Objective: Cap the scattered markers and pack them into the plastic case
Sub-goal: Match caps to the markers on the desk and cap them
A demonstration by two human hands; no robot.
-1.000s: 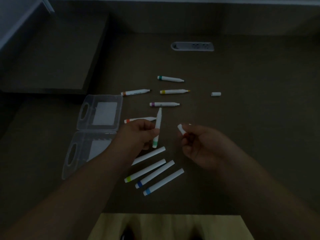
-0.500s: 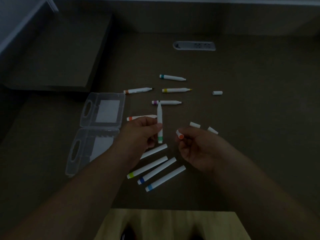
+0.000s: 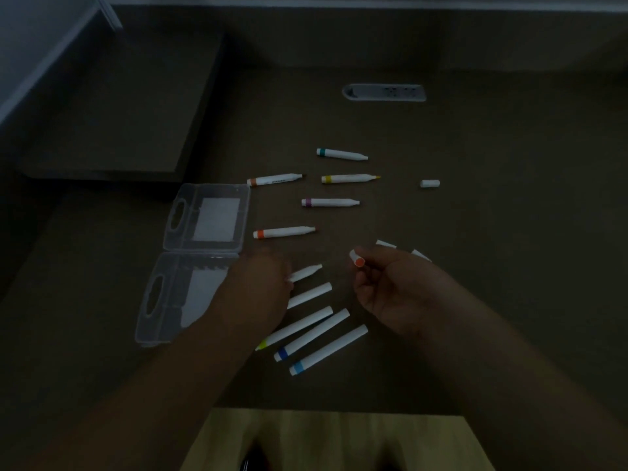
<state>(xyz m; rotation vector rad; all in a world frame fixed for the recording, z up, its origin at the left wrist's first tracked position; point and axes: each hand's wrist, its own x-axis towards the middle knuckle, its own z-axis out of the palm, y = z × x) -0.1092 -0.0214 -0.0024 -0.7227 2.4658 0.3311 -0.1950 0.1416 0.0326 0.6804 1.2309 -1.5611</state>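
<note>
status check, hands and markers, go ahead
Left hand on uncapped marker. Right hand pinches orange cap. Case open, no markers inside.

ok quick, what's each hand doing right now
Left hand: lying on a white marker near the capped row; grip cannot be told.
Right hand: pinching an orange-ended cap.

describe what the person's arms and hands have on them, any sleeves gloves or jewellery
Both forearms are bare as far as the frame shows, with no sleeve in view. The left hand and right hand wear no gloves. No watch or ring shows, though the picture is dim.
</note>
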